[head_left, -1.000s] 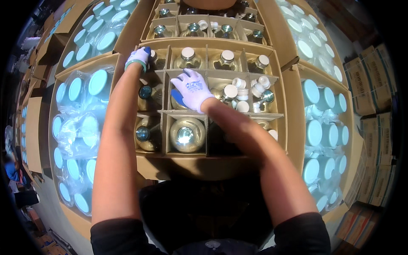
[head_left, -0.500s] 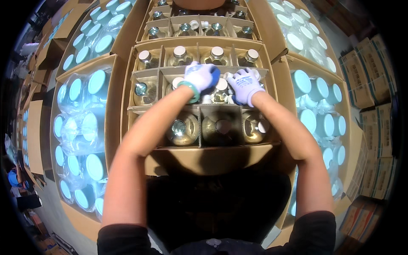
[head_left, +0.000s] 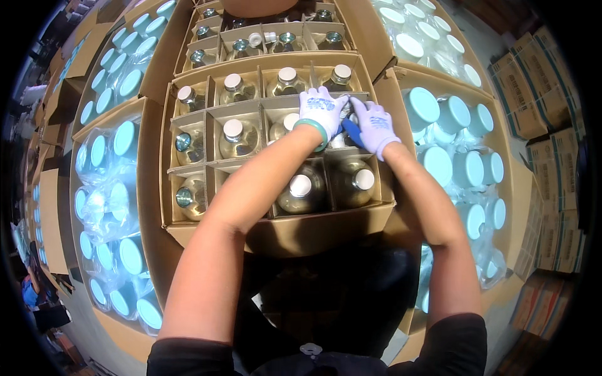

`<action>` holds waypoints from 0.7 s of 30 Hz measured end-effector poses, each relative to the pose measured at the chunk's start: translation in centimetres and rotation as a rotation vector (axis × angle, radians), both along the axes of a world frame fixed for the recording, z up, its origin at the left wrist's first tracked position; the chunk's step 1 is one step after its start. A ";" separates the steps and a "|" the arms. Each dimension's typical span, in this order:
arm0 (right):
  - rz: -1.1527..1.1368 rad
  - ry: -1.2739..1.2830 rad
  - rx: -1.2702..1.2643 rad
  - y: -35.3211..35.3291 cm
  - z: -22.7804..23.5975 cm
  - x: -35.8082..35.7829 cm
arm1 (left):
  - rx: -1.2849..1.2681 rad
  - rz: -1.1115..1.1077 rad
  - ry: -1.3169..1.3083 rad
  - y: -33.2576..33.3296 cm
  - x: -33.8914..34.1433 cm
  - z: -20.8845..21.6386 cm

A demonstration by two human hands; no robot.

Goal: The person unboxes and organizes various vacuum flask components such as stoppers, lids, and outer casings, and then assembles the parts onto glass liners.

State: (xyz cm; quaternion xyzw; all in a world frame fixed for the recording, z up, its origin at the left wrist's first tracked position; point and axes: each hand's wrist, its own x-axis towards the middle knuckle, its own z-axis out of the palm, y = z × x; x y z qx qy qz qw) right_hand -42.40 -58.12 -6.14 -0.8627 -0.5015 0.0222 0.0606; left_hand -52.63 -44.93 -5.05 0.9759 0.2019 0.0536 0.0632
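A divided cardboard carton [head_left: 276, 227] in front of me holds clear glass bottles, most with white caps, such as the capped bottle [head_left: 241, 146]. My left hand [head_left: 321, 111], in a pale glove with a blue palm, has its fingers bent over the right-hand cell of the middle row; its grip is hidden. Beside it my right hand [head_left: 372, 127], gloved alike, reaches in with forefinger and thumb apart. A glassy rim shows between the two hands, partly covered. Loose white caps [head_left: 338, 140] lie below them in that cell. Along the left side, an uncapped bottle [head_left: 188, 195] shows its open mouth.
Another carton of bottles [head_left: 285, 42] stands just beyond. Cartons of plastic-wrapped, teal-lidded containers flank me on the left [head_left: 128, 254] and right [head_left: 436, 164]. Stacked closed boxes [head_left: 552, 182] stand at the far right.
The whole view has shifted, so the carton appears farther left. My left hand has moved right across the carton, close to my right hand, uncovering capped bottles in the middle row.
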 end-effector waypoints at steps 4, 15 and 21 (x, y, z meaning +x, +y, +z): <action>-0.007 -0.004 -0.032 1.4 -1.8 -1.0 | 0.131 0.081 -0.052 0.0 0.4 -2.3; -0.506 0.217 -0.061 5.7 -2.0 0.9 | -0.275 0.268 -0.121 8.2 -24.2 5.1; -0.220 0.265 0.493 5.0 1.1 -4.3 | -0.484 0.535 0.298 8.7 -38.9 4.3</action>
